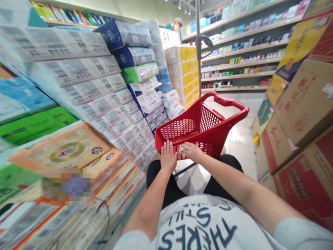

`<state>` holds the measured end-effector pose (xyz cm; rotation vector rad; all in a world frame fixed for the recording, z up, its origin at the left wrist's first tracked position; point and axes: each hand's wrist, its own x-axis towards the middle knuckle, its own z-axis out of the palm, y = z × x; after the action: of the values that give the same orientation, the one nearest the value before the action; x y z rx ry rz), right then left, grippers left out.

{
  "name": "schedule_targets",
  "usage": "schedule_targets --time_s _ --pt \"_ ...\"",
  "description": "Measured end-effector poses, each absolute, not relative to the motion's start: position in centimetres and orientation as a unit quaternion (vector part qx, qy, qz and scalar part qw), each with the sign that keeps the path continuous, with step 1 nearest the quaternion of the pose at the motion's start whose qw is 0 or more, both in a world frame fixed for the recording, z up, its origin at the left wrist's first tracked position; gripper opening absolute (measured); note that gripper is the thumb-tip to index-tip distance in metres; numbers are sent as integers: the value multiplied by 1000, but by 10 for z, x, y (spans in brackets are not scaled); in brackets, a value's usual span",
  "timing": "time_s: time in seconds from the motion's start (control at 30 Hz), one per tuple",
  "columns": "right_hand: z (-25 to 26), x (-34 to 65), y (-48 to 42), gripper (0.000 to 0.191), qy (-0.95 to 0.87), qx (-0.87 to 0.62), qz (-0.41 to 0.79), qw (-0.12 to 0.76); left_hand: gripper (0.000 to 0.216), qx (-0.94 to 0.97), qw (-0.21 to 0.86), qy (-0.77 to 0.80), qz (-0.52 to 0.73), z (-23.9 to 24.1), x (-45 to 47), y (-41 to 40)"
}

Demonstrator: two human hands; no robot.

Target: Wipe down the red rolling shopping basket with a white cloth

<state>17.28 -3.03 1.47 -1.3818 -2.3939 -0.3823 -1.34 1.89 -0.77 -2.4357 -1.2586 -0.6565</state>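
Note:
A red plastic shopping cart [179, 130] with perforated sides stands in front of me, its handle on the far right. My left hand [168, 157] lies against its near side wall, fingers stretched out and pointing up. Close beside it, my right hand [193, 152] is closed over a small crumpled white tissue [182, 149] and presses it to the same wall. Most of the tissue is covered by the fingers. Inside the cart I see only its red floor and mesh walls.
Tall stacks of packaged tissue [96, 100] rise on the left, with orange packs [78, 146] nearer me. Cardboard cartons [304, 104] line the right. A metal pole [198, 69] stands behind the cart. Stocked shelves [241, 48] fill the back, beyond a tiled floor [241, 139].

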Motion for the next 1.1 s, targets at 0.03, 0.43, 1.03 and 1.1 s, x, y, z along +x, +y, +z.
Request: schedule_targets --time_s 0.03,0.43,1.03,1.1 --pt "16 171 -27 21 -851 -454 -160 207 63 -854 160 -439 -229 -8 -15 19" --pt "7 159 -7 24 -865 -400 -210 218 59 -852 161 -444 -227 -2 -34 29" --pt "73 212 -15 28 -769 -600 -178 129 53 -873 131 -427 -198 6 -33 60" --pt "79 226 -17 34 -729 -651 -167 130 53 -873 121 -430 -198 5 -34 64"
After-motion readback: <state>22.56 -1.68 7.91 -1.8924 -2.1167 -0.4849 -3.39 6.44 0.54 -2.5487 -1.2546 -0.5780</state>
